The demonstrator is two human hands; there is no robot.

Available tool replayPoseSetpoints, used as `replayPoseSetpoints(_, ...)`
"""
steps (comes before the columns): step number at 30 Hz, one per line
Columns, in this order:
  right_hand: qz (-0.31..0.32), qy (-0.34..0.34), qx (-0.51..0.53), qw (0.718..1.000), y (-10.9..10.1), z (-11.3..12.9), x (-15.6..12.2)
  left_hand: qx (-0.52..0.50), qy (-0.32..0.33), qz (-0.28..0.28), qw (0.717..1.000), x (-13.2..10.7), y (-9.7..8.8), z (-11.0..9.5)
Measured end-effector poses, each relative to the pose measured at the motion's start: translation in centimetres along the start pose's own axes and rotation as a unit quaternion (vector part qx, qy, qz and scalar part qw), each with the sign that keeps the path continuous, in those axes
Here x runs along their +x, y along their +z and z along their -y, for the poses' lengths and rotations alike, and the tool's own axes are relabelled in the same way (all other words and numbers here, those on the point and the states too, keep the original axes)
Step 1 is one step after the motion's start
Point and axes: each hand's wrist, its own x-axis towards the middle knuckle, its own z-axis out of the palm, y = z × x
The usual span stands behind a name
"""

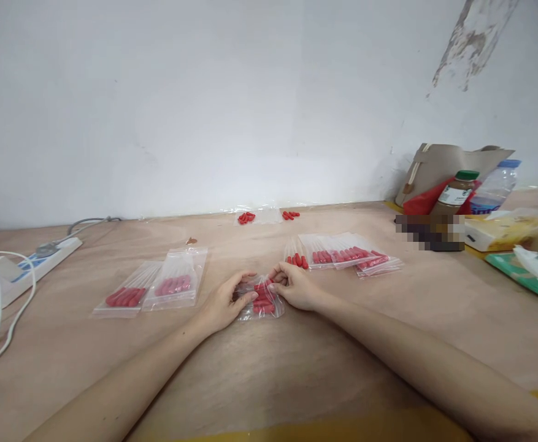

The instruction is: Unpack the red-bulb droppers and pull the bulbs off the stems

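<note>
A small clear zip bag (269,312) with several red, rounded, capsule-like pieces (263,302) lies on the table between my hands. My left hand (226,302) is at its left side, thumb over the plastic and fingers curled round the edge. On the opposite side, the thumb and fingers of my right hand (294,286) pinch the bag near its upper right. Just beyond my right hand are loose red-tipped pieces with thin pale sticks (298,261). Filled zip bags overlap in a row (342,253) to the right, and more bags (174,285) lie to the left.
By the wall are two small groups of red pieces (246,218) on clear plastic. A power strip (48,261) with white cables (8,341) sits at the left. At the right stand a beige bag (438,166), a green-capped bottle (455,195), a clear bottle (496,187) and tissue packs (503,230).
</note>
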Motion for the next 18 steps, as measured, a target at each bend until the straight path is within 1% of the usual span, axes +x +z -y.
replayPoseSetpoints(4,0.02,-0.026,-0.064,0.997,-0.3,0.7,-0.3,0.002,0.01,0.0,1.0,-0.1,0.1,0.4)
replayPoseSetpoints(8,-0.015,-0.008,-0.037,0.999,-0.5,0.3,-0.2,0.02,0.011,-0.002,1.0,-0.2,0.1,0.5)
replayPoseSetpoints(10,-0.022,0.01,0.013,1.0,-1.1,0.1,0.0,0.042,0.025,-0.018,0.999,-0.1,-0.1,0.5)
replayPoseSetpoints(12,0.009,0.058,0.101,0.993,-2.1,0.1,0.0,0.075,0.054,-0.046,0.995,-0.1,-0.2,0.6)
replayPoseSetpoints(15,0.061,0.131,0.24,0.96,-3.5,0.4,0.1,0.118,0.112,-0.074,0.984,-0.1,-0.1,0.8)
replayPoseSetpoints(16,0.063,0.143,0.269,0.95,-3.7,0.5,0.1,0.127,0.13,-0.076,0.98,-0.1,-0.1,0.9)
replayPoseSetpoints(18,0.05,0.152,0.302,0.94,-3.9,0.6,0.1,0.139,0.156,-0.072,0.975,-0.2,0.0,0.9)
